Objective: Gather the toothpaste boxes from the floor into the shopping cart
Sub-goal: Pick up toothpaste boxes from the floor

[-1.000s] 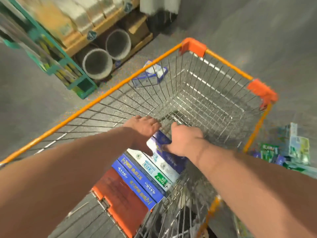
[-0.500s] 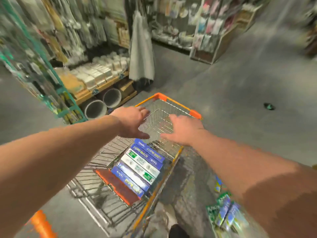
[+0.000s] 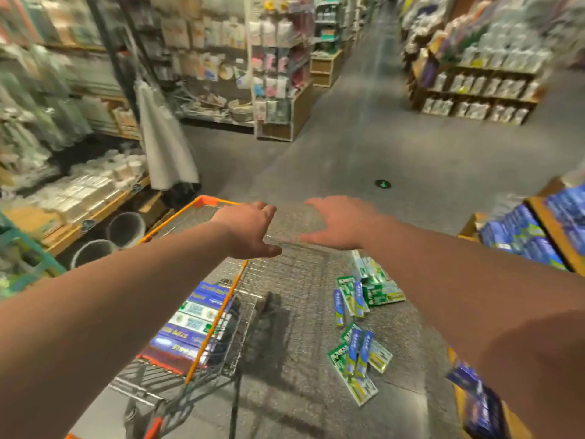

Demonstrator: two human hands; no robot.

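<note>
Floor (image 3: 348, 147) strewn with toothpaste boxes (image 3: 361, 296), others already in the shopping cart (image 3: 205, 201).
My left grip (image 3: 250, 231) and right grip (image 3: 338, 223) are released, holding nothing, above the cart's far end at 12 o'clock; stacked boxes (image 3: 196, 318) sit at 7 o'clock, loose ones at 5 o'clock.

blue and white toothpaste boxes (image 3: 196, 318) stacked in shopping cart (image 3: 218, 318), seemingly green ones (image 3: 361, 353) scattered on floor

This is a shop. Long shelves (image 3: 474, 80) packed with packaged goods line a grey aisle floor (image 3: 364, 147), and more hang on racks. An orange-rimmed wire shopping cart (image 3: 221, 315) stands in the aisle.
</note>
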